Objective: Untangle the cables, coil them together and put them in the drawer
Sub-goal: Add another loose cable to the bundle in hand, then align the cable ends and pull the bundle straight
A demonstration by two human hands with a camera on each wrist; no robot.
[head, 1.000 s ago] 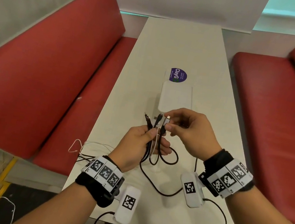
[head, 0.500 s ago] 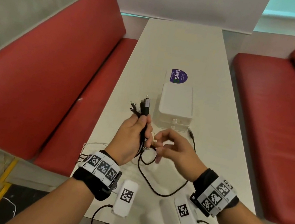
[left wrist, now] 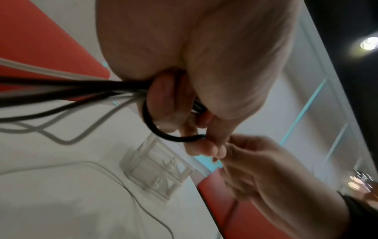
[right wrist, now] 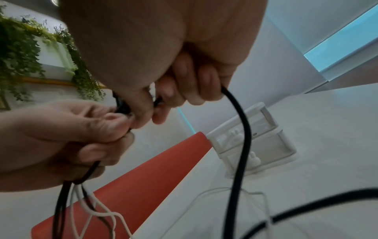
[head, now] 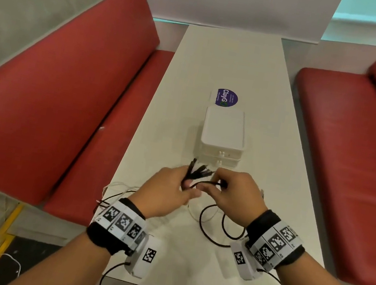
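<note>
My left hand [head: 168, 190] grips a bundle of black and white cables [head: 198, 171] just above the white table [head: 222, 55], plug ends fanning out toward the drawer unit. My right hand [head: 231, 191] pinches one black cable [head: 207, 183] beside the left hand's fingers. In the left wrist view the cables [left wrist: 71, 87] run through the closed left hand [left wrist: 180, 103], and the right hand [left wrist: 255, 161] meets it. The right wrist view shows the right hand [right wrist: 163, 97] holding a black cable [right wrist: 241, 129] that hangs down. The small white two-drawer unit [head: 223, 133] stands just beyond, both drawers closed.
Loose black and white cable loops [head: 208, 219] lie on the table under my hands and trail off its left edge. A purple round sticker [head: 226, 98] sits behind the drawer unit. Red benches [head: 63, 105] flank the table on both sides.
The left hand has moved right and down with the bundle, its plugs now fanned out. The right hand came up from the table and took hold of a black cable beside it.
</note>
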